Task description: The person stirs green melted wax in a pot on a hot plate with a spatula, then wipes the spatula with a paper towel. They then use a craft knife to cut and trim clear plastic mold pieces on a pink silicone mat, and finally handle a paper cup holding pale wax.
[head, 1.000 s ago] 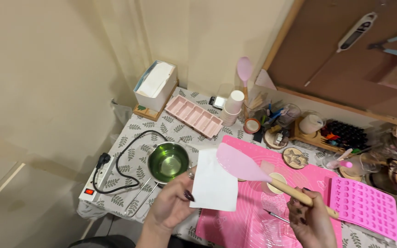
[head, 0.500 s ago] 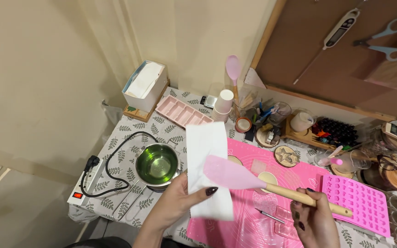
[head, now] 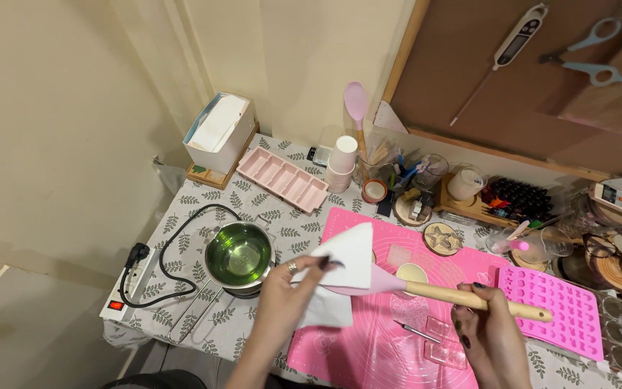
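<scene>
My left hand (head: 286,299) pinches a white paper tissue (head: 343,270) folded around the pink blade of a silicone spatula (head: 390,282). My right hand (head: 491,335) grips the spatula's wooden handle (head: 476,301), which points to the right. Both hands hover over the near left part of a pink silicone mat (head: 390,353). Most of the blade is hidden under the tissue. Just left of my left hand stands a metal pot (head: 239,253) holding green liquid.
A white power strip (head: 125,288) with a black cable lies at the table's left edge. A pink mould tray (head: 557,310) sits right of the mat, a longer pink mould (head: 281,178) and a tissue box (head: 219,137) at the back. Cups, jars and tools crowd the wall side.
The tissue, held up flat behind the spatula blade before, is now folded down over the blade by my left hand. The spatula has dropped slightly lower and lies more level.
</scene>
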